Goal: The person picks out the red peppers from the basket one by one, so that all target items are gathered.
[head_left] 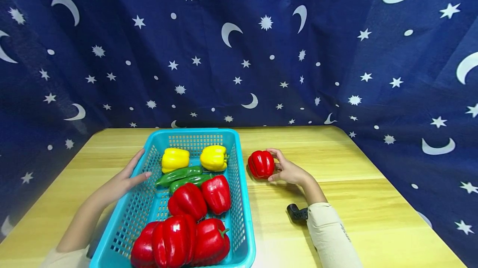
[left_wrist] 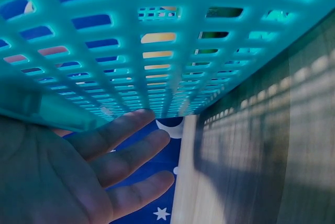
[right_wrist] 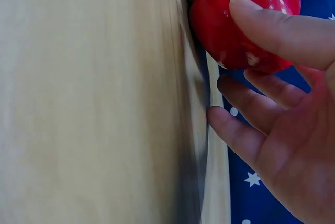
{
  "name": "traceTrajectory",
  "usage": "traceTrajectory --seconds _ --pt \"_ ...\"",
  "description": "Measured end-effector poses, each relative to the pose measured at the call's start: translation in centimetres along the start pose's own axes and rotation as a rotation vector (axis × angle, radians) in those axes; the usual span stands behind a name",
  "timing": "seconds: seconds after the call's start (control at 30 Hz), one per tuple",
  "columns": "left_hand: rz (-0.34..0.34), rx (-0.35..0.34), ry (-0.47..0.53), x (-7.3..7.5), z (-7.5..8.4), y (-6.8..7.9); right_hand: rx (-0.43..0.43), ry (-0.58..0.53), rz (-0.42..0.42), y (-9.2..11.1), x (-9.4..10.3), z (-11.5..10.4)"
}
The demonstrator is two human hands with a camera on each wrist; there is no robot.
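Observation:
A red bell pepper [head_left: 261, 164] is on the table, to the right of the blue plastic basket [head_left: 244, 201]. My right hand [head_left: 291, 171] holds its right side, thumb in front and index finger behind. In the right wrist view the thumb [right_wrist: 272, 30] lies against the glossy red skin while the lower fingers spread below it. My left hand [head_left: 121, 181] rests at the basket's left rim with the thumb over the edge. Straight, spread fingers [left_wrist: 133, 164] show beside the slatted wall in the left wrist view.
Inside the basket are two yellow bell peppers [head_left: 175, 159], two green peppers [head_left: 179, 175] and several red bell peppers [head_left: 187, 201]. A black device [head_left: 296, 212] is at the right wrist. Behind the wooden table [head_left: 358, 201] hangs a blue curtain [head_left: 239, 52] with moons and stars.

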State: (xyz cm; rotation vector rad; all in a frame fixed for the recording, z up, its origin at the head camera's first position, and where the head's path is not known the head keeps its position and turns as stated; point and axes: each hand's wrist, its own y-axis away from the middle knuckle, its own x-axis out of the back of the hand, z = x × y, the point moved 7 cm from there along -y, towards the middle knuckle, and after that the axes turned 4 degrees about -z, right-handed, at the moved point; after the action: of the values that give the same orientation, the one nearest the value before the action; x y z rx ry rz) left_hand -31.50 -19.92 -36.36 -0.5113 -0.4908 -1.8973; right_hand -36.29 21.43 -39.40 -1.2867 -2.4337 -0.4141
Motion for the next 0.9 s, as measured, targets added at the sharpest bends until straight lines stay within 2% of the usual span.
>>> traceTrajectory --seconds 0.13,0.23,0.53,0.63,0.9 --pt "0.001 -0.008 0.000 0.0 0.0 0.0 0.012 0.006 -0.001 0.0 0.1 -0.2" --pt "-0.002 -0.017 0.006 0.0 0.0 0.0 0.024 0.050 0.013 0.0 0.3 -0.4" --pt "0.002 -0.009 -0.004 0.1 -0.1 -0.3 -0.088 0.236 0.052 0.8 0.9 -0.9" --pt "-0.005 -0.005 0.007 0.0 -0.1 -0.4 -0.088 0.279 0.056 1.1 0.8 -1.8" --pt "-0.013 -0.003 0.037 0.1 0.0 0.0 0.001 0.364 0.069 1.4 -0.4 -5.7"
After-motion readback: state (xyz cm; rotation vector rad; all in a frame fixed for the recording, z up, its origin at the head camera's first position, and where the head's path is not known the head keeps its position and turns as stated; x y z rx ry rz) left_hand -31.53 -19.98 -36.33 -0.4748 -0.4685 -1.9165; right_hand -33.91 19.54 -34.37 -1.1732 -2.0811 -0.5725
